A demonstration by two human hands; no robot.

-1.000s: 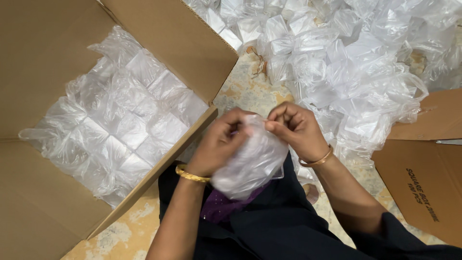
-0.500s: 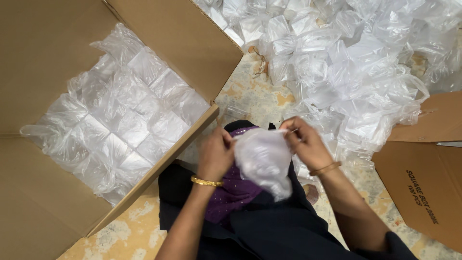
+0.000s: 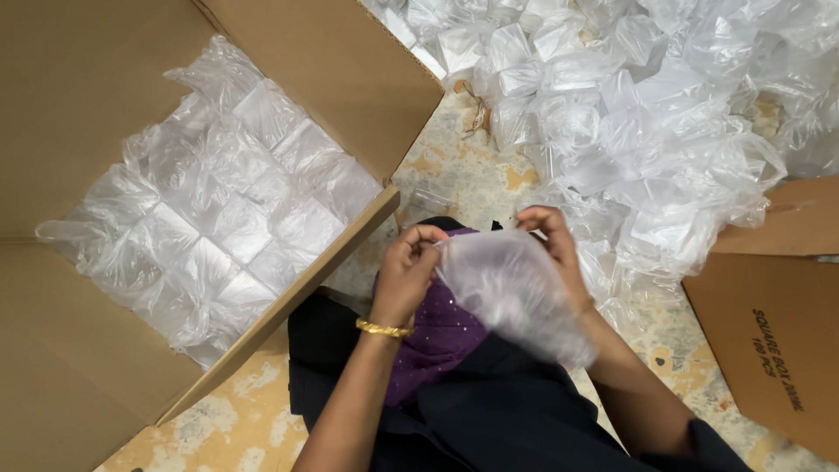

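bag (image 3: 511, 293): thin, light, floppy, slippery | left hand (image 3: 406, 271), right hand (image 3: 551, 240) both pinching its top edge | best gripping at rim

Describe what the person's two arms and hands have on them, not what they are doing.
Both forearms are bare, with no gloves. The left hand has a thin gold bangle around its wrist. The right hand seems to wear a similar bangle, mostly hidden behind the clear plastic bag. A dark sleeve shows near the right elbow. No rings can be made out.
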